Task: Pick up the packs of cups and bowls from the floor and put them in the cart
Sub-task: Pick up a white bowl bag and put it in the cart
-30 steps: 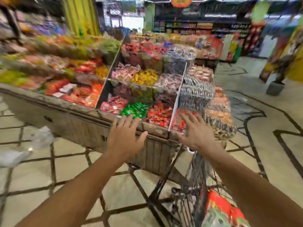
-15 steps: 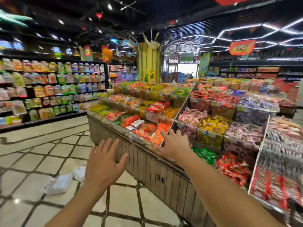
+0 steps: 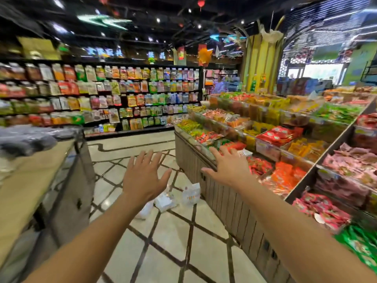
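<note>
floor tiles (image 3: pixel 167 237) hold white packs (image 3: pixel 190 194) standing upright, hands apart.

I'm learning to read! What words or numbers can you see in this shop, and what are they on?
None can be read for sure.
Glowing sign above the wall shelves: blurred.
Hanging banners: blurred.
White packs on the floor: orange marks, too blurred.
Snack bags in the bins: print too small.
</note>
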`<state>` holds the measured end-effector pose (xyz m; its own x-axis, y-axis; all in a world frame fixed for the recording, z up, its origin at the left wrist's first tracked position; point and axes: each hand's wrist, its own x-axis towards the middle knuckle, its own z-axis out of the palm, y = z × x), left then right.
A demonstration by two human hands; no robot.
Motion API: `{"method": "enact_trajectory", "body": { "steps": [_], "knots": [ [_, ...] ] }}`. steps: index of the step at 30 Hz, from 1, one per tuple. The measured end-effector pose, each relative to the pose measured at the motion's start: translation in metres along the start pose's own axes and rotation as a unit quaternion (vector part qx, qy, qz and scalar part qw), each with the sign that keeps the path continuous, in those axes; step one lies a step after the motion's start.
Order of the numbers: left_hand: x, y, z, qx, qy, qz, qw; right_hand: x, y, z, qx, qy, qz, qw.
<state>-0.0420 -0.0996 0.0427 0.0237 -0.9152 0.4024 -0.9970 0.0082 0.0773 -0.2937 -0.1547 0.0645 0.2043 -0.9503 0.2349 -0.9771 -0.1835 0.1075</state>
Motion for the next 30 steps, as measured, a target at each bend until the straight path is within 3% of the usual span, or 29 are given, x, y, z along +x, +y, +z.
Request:
{"method": "enact_trajectory", "body": {
  "steps": [7, 14, 18, 23, 27, 30],
  "knots": [
    [0.091, -0.063, 0.057, 0.033, -0.027, -0.046, 0.998, 0.109, -0.024, 0.032, -0.002, -0.013, -0.013, 1.000],
    [0.210, -0.104, 0.119, 0.022, -0.031, -0.038, 0.999, 0.248, -0.056, 0.073, 0.000, -0.003, 0.004, 1.000],
    [0.285, -0.129, 0.147, 0.008, -0.050, -0.047, 0.998, 0.354, -0.086, 0.106, -0.011, -0.058, 0.024, 0.998],
    [0.359, -0.156, 0.174, -0.042, -0.039, -0.041, 0.998, 0.470, -0.111, 0.140, -0.111, -0.114, -0.017, 0.987],
    [0.407, -0.191, 0.200, -0.023, -0.037, -0.027, 0.999, 0.530, -0.130, 0.142, -0.104, -0.075, -0.078, 0.989],
    [0.450, -0.220, 0.221, -0.009, -0.049, -0.049, 0.998, 0.569, -0.137, 0.148, -0.062, -0.049, -0.066, 0.995]
  ]
}}
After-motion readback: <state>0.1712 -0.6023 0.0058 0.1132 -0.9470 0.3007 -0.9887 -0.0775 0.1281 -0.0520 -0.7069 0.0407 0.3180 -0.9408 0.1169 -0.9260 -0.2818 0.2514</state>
